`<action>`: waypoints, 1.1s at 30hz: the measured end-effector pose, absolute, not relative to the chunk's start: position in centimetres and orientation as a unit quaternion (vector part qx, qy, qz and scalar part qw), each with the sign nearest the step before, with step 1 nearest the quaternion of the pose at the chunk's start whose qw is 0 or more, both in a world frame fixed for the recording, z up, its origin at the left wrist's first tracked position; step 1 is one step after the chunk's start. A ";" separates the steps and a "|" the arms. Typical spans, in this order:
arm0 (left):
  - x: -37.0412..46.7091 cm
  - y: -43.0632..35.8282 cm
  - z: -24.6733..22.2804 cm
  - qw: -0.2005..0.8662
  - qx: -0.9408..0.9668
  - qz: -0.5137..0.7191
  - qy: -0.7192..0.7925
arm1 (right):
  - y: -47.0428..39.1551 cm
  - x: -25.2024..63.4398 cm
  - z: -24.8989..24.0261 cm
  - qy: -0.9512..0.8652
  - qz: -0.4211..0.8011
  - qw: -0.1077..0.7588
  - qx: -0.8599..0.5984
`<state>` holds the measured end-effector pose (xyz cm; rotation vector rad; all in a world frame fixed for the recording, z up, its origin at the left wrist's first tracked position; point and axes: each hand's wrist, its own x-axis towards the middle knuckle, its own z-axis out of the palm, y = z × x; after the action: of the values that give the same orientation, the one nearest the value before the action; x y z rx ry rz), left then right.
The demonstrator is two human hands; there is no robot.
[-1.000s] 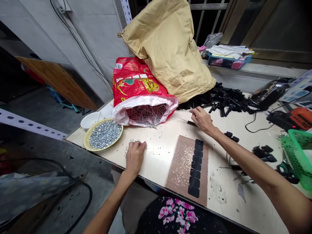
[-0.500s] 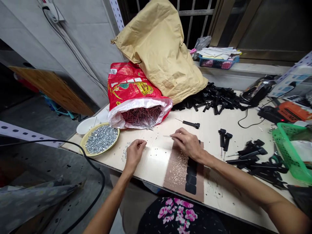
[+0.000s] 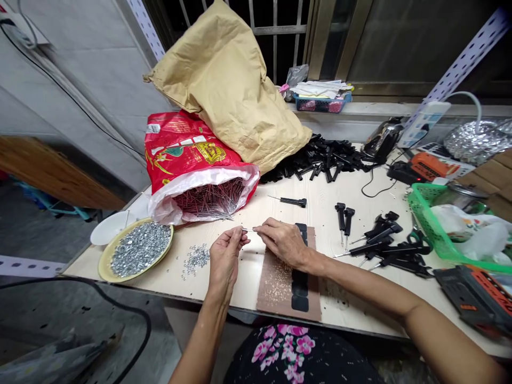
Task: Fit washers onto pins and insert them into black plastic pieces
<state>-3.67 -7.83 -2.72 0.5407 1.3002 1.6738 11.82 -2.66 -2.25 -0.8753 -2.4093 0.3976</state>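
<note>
My right hand point(image 3: 282, 242) pinches a thin metal rod point(image 3: 249, 230), which points left above the table. Its left end reaches the fingertips of my left hand point(image 3: 227, 255). Those fingers are pinched together; whatever small piece they hold is hidden. Beside my left hand lies a scatter of small shiny metal pieces point(image 3: 197, 258), apparently washers. Under my right hand is a brown board point(image 3: 270, 290) with pale crumbs and a row of black pads point(image 3: 300, 303). A black-handled tool point(image 3: 293, 202) with a thin shaft lies just beyond my hands.
A yellow bowl point(image 3: 104, 265) full of metal pieces and a white dish point(image 3: 104, 226) stand left. An open red bag point(image 3: 180, 144) holds long thin rods under a tan sack point(image 3: 224, 80). Black parts point(image 3: 320, 157) pile behind; black-handled tools point(image 3: 396, 248) and a green basket point(image 3: 440, 234) lie right.
My left hand has risen and moved toward my right hand, and its fingertips now meet the rod's end. The camera view has swung to the right.
</note>
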 end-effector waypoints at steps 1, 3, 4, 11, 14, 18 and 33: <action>-3.6 -7.8 -2.7 0.454 0.223 0.681 0.530 | -2.7 11.9 -2.3 -0.893 0.141 0.270 -0.332; -3.4 -7.6 -2.7 0.441 0.233 0.681 0.536 | -2.8 12.0 -2.3 -0.889 0.126 0.272 -0.346; -3.3 -7.6 -2.8 0.437 0.240 0.678 0.540 | -2.9 12.0 -2.4 -0.886 0.119 0.275 -0.354; -2.7 -7.0 -3.5 0.415 0.278 0.652 0.570 | -3.3 12.3 -2.5 -0.878 0.032 0.294 -0.378; -2.3 -6.7 -3.7 0.435 0.264 0.654 0.559 | -3.3 12.7 -2.7 -0.872 -0.016 0.306 -0.383; -1.4 -6.3 -3.7 0.459 0.236 0.659 0.547 | -3.0 13.0 -3.5 -0.862 -0.063 0.320 -0.389; 0.9 -6.1 -4.5 0.465 0.277 0.644 0.540 | -2.7 15.8 -3.9 -0.827 0.226 0.293 -0.423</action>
<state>0.91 -6.15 -4.52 0.6794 1.3256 1.5825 15.77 -2.68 -3.87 -1.1267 -2.2029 0.6010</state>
